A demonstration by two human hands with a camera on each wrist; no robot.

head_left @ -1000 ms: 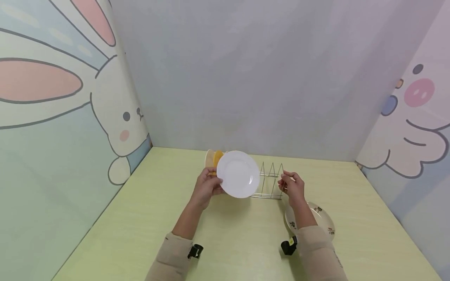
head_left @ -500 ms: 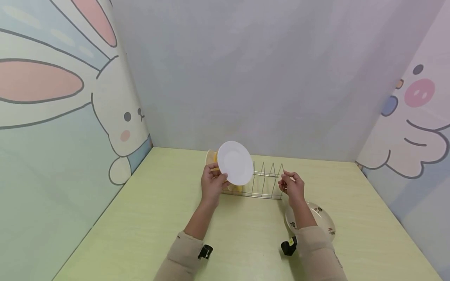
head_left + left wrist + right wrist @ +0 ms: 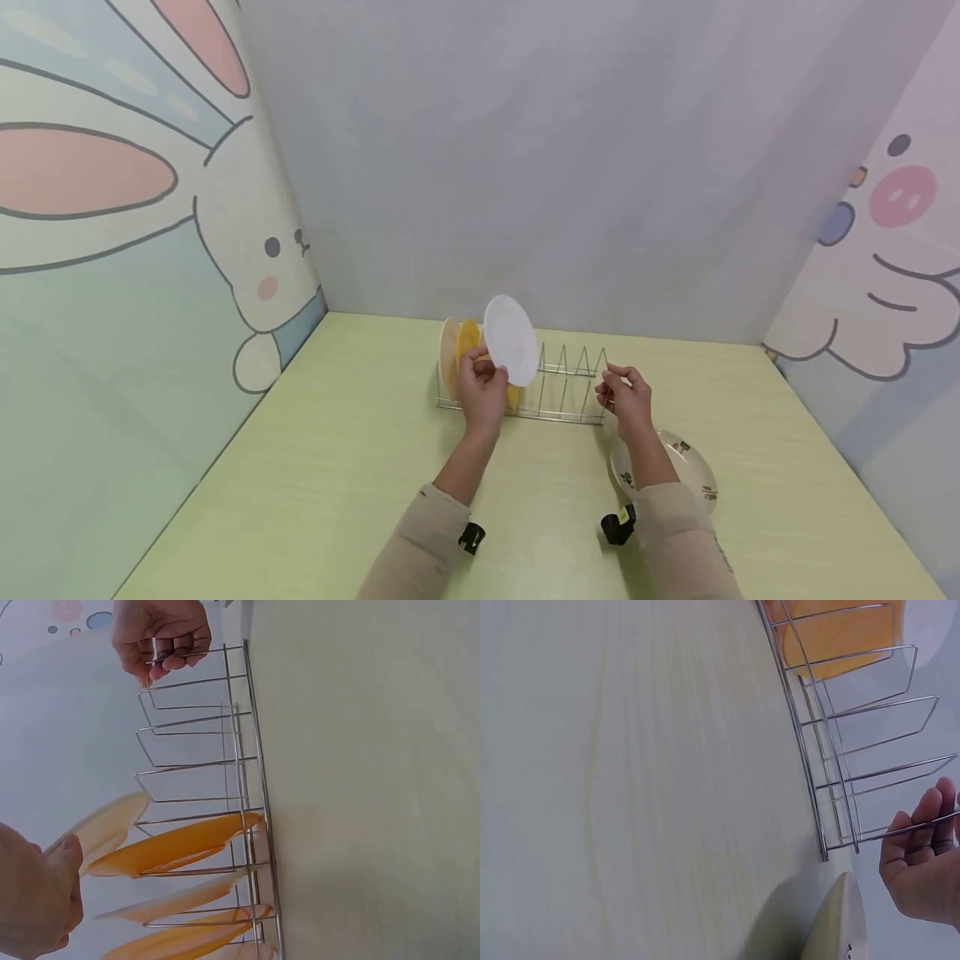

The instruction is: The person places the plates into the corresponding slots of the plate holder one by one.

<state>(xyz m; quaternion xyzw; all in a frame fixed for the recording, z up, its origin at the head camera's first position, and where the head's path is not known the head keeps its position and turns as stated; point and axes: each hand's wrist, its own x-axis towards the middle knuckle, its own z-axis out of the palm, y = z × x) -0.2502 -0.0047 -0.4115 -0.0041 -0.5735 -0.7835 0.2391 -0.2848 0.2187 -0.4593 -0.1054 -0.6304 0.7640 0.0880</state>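
My left hand (image 3: pixel 483 400) pinches a white plate (image 3: pixel 512 340) by its lower left edge, thumb on the face. The plate is tilted and raised over the wire dish rack (image 3: pixel 558 417). In the left wrist view the white plate (image 3: pixel 112 823) is beside an orange plate (image 3: pixel 180 846) standing in a slot. Several plates, pale and orange, fill the rack's left part, among them a cream plate (image 3: pixel 448 354) at the end. My right hand (image 3: pixel 628 400) grips the rack's right end wire, fingers curled round it, as the right wrist view shows.
A larger patterned plate (image 3: pixel 693 471) lies on the pale table (image 3: pixel 300 500) under my right forearm. The rack's right slots (image 3: pixel 870 742) hold no plates. A grey wall (image 3: pixel 525 167) stands behind, with cartoon-printed panels at both sides.
My left hand has moved right and forward with the white plate, raising it and turning it more edge-on beside the orange plates. My right hand stays on the rack's end.
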